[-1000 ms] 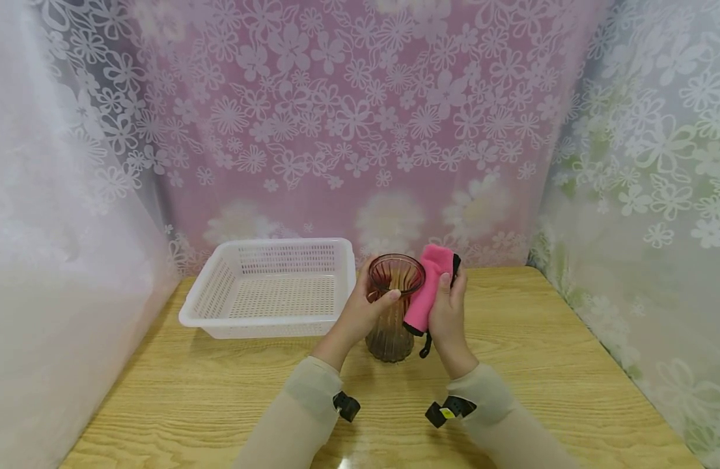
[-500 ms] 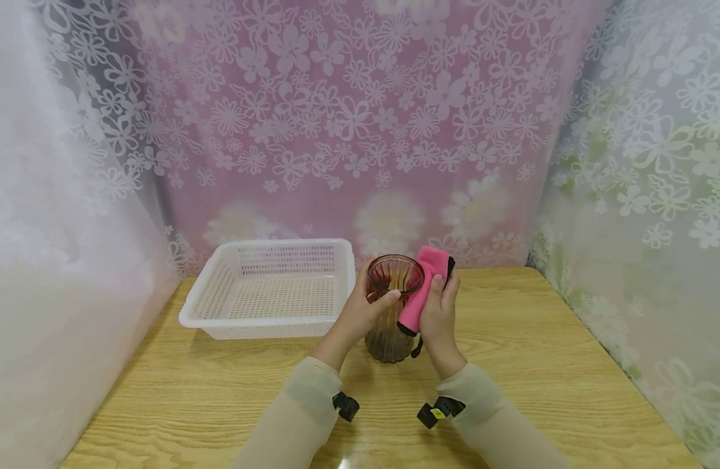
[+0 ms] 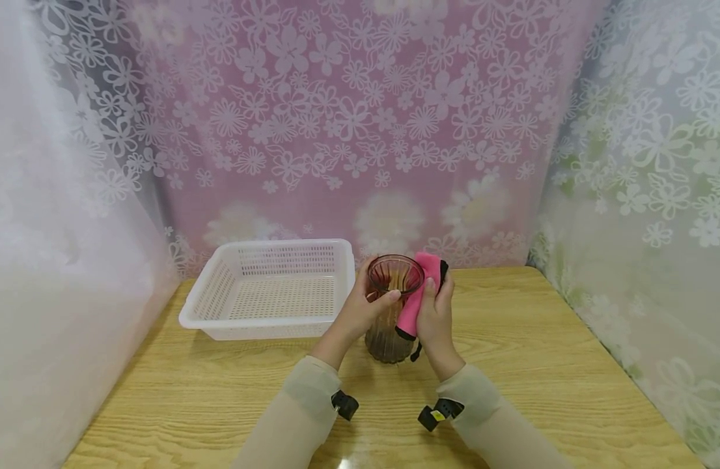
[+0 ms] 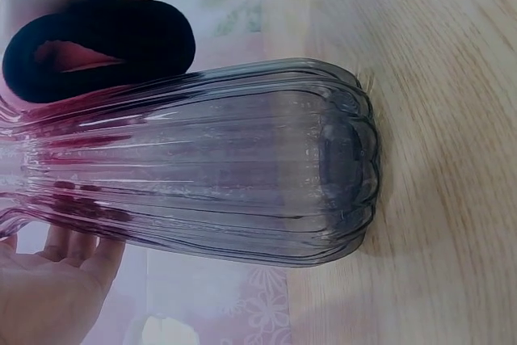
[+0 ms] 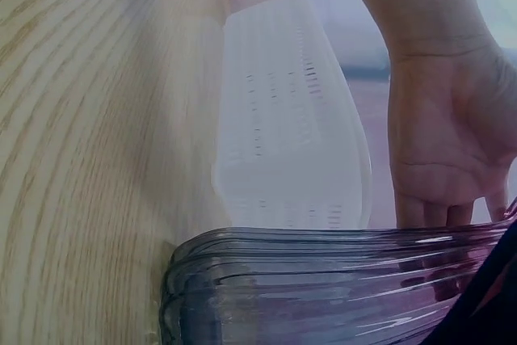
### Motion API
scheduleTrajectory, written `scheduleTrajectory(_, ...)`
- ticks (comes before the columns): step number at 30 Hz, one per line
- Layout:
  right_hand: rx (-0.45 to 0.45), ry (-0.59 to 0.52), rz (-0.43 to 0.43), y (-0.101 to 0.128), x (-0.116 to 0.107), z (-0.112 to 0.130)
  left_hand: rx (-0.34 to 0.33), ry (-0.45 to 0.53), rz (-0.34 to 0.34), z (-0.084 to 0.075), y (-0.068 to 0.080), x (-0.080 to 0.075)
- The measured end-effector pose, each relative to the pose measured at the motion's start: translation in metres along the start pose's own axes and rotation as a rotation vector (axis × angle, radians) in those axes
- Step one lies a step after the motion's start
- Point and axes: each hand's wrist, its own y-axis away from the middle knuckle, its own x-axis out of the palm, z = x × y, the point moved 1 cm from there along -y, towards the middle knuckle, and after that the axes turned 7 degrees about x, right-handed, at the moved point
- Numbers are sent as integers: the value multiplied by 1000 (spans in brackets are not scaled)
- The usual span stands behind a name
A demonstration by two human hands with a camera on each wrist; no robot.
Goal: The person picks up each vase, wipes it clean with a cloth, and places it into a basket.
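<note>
The left hand (image 3: 357,311) curls round the flared neck of a tall, ribbed, red-to-grey glass vase (image 3: 389,337) based on the wood-grain table (image 3: 219,404), seemingly steadying it against the rolled pink, black-edged cloth (image 3: 411,314) that the right hand (image 3: 436,323) grips to its side

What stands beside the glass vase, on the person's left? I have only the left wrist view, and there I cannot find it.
Observer: In the head view, a white plastic basket stands on the wooden table, to the left of the glass vase.
Operator: Thank you. Where does the right thumb lie?
Observer: The head view shows it on the outside of the pink rolled cloth.
Operator: And the left thumb, please?
Observer: In the head view, it lies on the near side of the vase, close to the top.
</note>
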Motion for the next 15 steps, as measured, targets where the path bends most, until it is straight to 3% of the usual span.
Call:
scheduleTrajectory(9,99,108,49,13,0,35,-1,17,-4,0,-1,-1)
scheduleTrajectory(15,109,161,64,12,2,35,-8,16,2,-1,-1,-2)
